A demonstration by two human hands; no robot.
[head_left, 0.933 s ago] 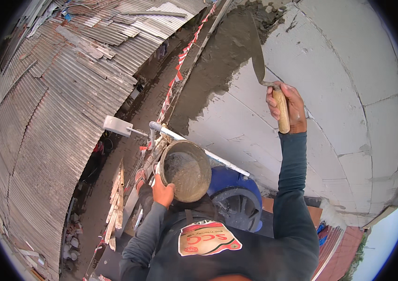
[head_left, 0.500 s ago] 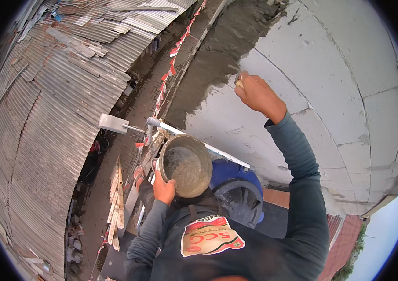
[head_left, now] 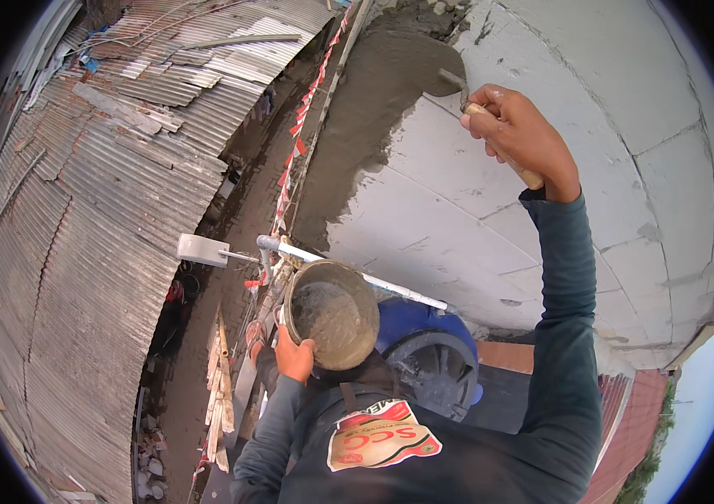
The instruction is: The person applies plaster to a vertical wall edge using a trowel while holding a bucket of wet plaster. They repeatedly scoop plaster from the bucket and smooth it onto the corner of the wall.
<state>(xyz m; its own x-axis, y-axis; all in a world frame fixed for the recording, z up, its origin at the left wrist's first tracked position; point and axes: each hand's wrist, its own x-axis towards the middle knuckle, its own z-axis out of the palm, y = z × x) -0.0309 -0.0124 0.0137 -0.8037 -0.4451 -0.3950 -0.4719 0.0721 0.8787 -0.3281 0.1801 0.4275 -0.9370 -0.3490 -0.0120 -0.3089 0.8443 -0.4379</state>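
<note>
My left hand [head_left: 295, 359] grips the near left rim of a round, mortar-stained bucket [head_left: 363, 312], held in front of my body. Grey wet mix [head_left: 321, 311] lies in its bottom. Higher up and to the right, my right hand [head_left: 526, 134] is closed round the pale wooden handle of a trowel [head_left: 479, 111]. Its metal shank points left to the edge of a wet grey mortar coat [head_left: 353, 118], and the blade is hard to make out against it. The coat covers the left strip of a pale block wall [head_left: 457, 176].
A white pipe [head_left: 403, 291] runs beyond the bucket, above a blue drum [head_left: 432, 370] with a dark lid. Red-and-white bunting [head_left: 296, 151] hangs along the alley. A lamp head [head_left: 203, 249], wooden strips [head_left: 219, 391] and a corrugated roof [head_left: 105, 227] are at left.
My right hand has moved up and right with the trowel, whose handle now shows. The mortar coat's upper part looks smoother. My left hand still holds the bucket in nearly the same place.
</note>
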